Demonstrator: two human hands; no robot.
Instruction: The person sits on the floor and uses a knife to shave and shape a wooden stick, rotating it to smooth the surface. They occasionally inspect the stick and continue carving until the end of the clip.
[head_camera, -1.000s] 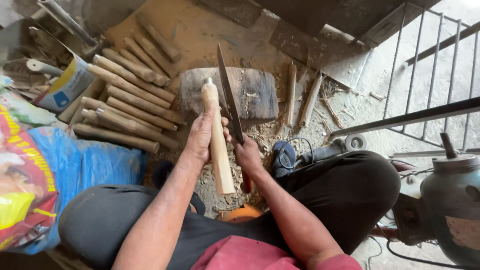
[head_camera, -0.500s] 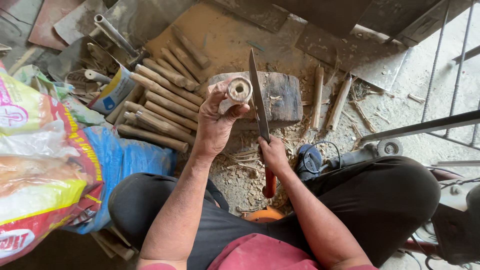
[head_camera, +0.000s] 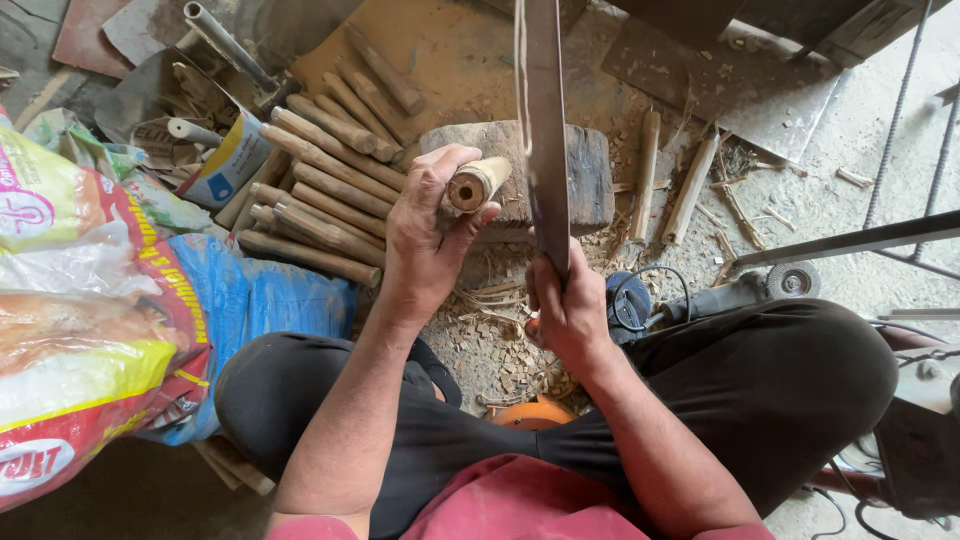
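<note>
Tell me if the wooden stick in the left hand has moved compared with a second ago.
Yes. The stick was upright over the chopping block; the left hand now holds it tipped, cut end toward the camera.

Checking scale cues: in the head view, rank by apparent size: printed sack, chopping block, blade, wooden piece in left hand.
1. Printed sack
2. Blade, though nearness to the camera inflates it
3. Chopping block, partly hidden
4. Wooden piece, seen end-on

A wooden block (head_camera: 590, 175) lies just beyond both hands. Left of the left hand (head_camera: 425, 235) a pile of sticks (head_camera: 320, 170) rests on the ground — farther left, sacks (head_camera: 90, 300). Right of the right hand (head_camera: 570, 310) lies an angle grinder (head_camera: 720, 295); wood chips (head_camera: 500, 345) lie beneath both hands.
</note>
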